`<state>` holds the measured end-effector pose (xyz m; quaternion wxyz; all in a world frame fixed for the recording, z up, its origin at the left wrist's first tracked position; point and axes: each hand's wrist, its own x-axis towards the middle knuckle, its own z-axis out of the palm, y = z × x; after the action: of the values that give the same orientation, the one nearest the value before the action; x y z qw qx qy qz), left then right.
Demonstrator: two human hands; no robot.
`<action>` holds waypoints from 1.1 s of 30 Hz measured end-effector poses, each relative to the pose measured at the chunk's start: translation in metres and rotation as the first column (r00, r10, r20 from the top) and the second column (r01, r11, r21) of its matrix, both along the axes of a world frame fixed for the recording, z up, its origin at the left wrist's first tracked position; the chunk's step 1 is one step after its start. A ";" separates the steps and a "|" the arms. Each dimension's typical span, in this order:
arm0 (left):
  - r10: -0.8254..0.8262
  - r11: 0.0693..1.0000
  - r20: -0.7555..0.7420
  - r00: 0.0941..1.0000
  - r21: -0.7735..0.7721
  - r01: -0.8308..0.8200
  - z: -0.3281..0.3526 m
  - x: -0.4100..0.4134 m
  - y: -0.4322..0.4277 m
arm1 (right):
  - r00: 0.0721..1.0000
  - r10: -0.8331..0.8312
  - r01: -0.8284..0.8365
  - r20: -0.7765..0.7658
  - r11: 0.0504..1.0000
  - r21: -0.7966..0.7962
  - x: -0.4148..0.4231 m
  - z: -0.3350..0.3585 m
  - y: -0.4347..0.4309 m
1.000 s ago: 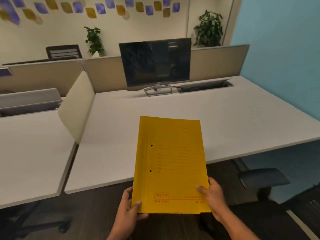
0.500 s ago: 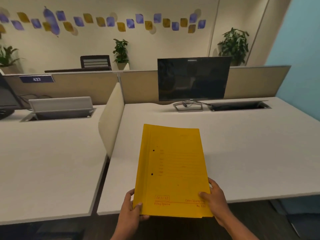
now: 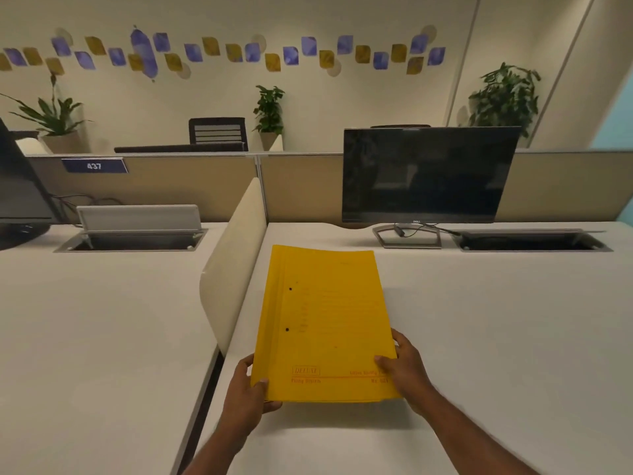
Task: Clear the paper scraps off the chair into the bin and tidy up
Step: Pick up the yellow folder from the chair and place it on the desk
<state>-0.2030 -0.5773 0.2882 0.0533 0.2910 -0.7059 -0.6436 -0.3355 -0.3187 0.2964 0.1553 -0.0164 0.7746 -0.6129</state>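
A yellow file folder (image 3: 329, 320) with red print and two punch holes is held flat just above the white desk (image 3: 496, 337). My left hand (image 3: 248, 394) grips its near left corner, thumb on top. My right hand (image 3: 404, 368) grips its near right edge. The folder's far end points toward the monitor. No chair with scraps, paper scraps or bin appears in this view.
A dark monitor (image 3: 428, 174) stands at the back of the desk beside an open cable tray (image 3: 531, 241). A cream divider panel (image 3: 233, 265) separates this desk from the left desk (image 3: 85, 337), which has its own cable hatch (image 3: 137, 228). Beige partitions and plants stand behind.
I have stepped up to the desk. The folder, held in both hands throughout, has moved forward from beyond the desk's front edge to over its surface.
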 end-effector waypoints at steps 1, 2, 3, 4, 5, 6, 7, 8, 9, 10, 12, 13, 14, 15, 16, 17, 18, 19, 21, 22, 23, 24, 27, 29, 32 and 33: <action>0.009 1.000 0.003 1.000 -0.003 -0.009 0.001 -0.011 -0.004 | 1.000 -0.004 0.004 0.005 1.000 0.005 -0.012 0.000 -0.007; 0.018 1.000 0.007 1.000 -0.009 -0.018 -0.001 -0.024 -0.009 | 1.000 -0.010 0.009 0.012 1.000 0.010 -0.027 -0.001 -0.013; 0.030 0.999 0.018 0.999 -0.017 -0.030 -0.002 -0.036 -0.014 | 1.000 -0.010 0.009 0.020 1.000 0.018 -0.040 -0.002 -0.021; 0.045 0.999 0.030 0.999 -0.025 -0.044 -0.002 -0.049 -0.020 | 1.000 -0.006 0.005 0.026 1.000 0.028 -0.055 -0.001 -0.028; 0.056 0.998 0.044 0.997 -0.032 -0.055 -0.003 -0.061 -0.026 | 1.000 0.002 -0.003 0.031 0.999 0.036 -0.069 -0.001 -0.036; 0.069 0.997 0.061 0.996 -0.036 -0.067 -0.003 -0.072 -0.032 | 0.999 0.013 -0.015 0.036 0.999 0.043 -0.081 -0.001 -0.044; 0.082 0.996 0.077 0.994 -0.039 -0.079 -0.004 -0.082 -0.038 | 0.999 0.024 -0.026 0.042 0.998 0.051 -0.093 -0.002 -0.051; 0.093 0.995 0.087 0.992 -0.042 -0.089 -0.005 -0.093 -0.043 | 0.998 0.033 -0.035 0.045 0.998 0.058 -0.105 -0.003 -0.058; 0.100 0.994 0.092 0.991 -0.047 -0.096 -0.005 -0.104 -0.047 | 0.998 0.037 -0.040 0.050 0.997 0.062 -0.116 -0.004 -0.064; 0.110 0.993 0.098 0.989 -0.051 -0.105 -0.005 -0.114 -0.052 | 0.998 0.039 -0.042 0.052 0.997 0.063 -0.126 -0.005 -0.071; 0.126 0.991 0.106 0.986 -0.053 -0.121 -0.005 -0.137 -0.061 | 0.998 0.043 -0.046 0.049 0.997 0.069 -0.148 -0.008 -0.082; 0.138 0.990 0.110 0.984 -0.053 -0.133 -0.005 -0.148 -0.066 | 0.998 0.045 -0.049 0.049 0.996 0.075 -0.158 -0.009 -0.088; 0.149 0.988 0.116 0.982 -0.049 -0.145 -0.006 -0.159 -0.070 | 0.998 0.046 -0.050 0.049 0.995 0.081 -0.167 -0.010 -0.093; 0.156 0.987 0.120 0.981 -0.045 -0.151 -0.007 -0.169 -0.075 | 0.998 0.047 -0.051 0.052 0.995 0.083 -0.177 -0.010 -0.097; 0.159 0.987 0.125 0.979 -0.048 -0.154 -0.008 -0.179 -0.080 | 0.997 0.050 -0.054 0.054 0.995 0.084 -0.185 -0.011 -0.101; 0.158 0.987 0.133 0.978 -0.057 -0.152 -0.010 -0.187 -0.085 | 0.997 0.052 -0.057 0.055 0.995 0.087 -0.193 -0.012 -0.106; 0.156 0.987 0.145 0.977 -0.067 -0.147 -0.012 -0.195 -0.089 | 0.997 0.057 -0.062 0.056 0.994 0.093 -0.200 -0.013 -0.110; 0.155 0.987 0.157 0.975 -0.074 -0.145 -0.014 -0.202 -0.093 | 0.997 0.058 -0.064 0.057 0.993 0.101 -0.207 -0.014 -0.114; 0.165 0.985 0.193 0.967 -0.075 -0.153 -0.018 -0.216 -0.102 | 0.996 0.066 -0.071 0.052 0.991 0.117 -0.218 -0.015 -0.121; 0.167 0.985 0.211 0.963 -0.077 -0.154 -0.019 -0.222 -0.107 | 0.996 0.071 -0.076 0.050 0.989 0.123 -0.224 -0.016 -0.125; 0.172 0.984 0.226 0.959 -0.085 -0.156 -0.020 -0.228 -0.111 | 0.996 0.074 -0.080 0.051 0.989 0.127 -0.229 -0.017 -0.129; 0.177 0.983 0.234 0.956 -0.093 -0.159 -0.021 -0.233 -0.115 | 0.996 0.078 -0.084 0.052 0.988 0.131 -0.233 -0.018 -0.132; 0.177 0.980 0.243 0.954 -0.130 -0.148 -0.021 -0.246 -0.122 | 0.995 0.082 -0.090 0.057 0.985 0.146 -0.244 -0.021 -0.138; 0.183 0.970 0.246 0.952 -0.203 -0.134 -0.019 -0.252 -0.125 | 0.994 0.091 -0.099 0.053 0.980 0.175 -0.250 -0.023 -0.141; 0.154 0.917 0.263 0.952 -0.396 -0.039 -0.017 -0.261 -0.125 | 0.995 0.095 -0.100 0.032 0.968 0.231 -0.258 -0.024 -0.144; 0.132 0.886 0.280 0.951 -0.463 0.013 -0.018 -0.264 -0.124 | 0.995 0.096 -0.098 0.020 0.960 0.262 -0.260 -0.025 -0.144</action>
<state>-0.4670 -0.7009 0.2704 0.0313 0.3871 -0.8282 -0.4039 -0.5958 -0.4631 0.2716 0.1888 -0.0313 0.8466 -0.4967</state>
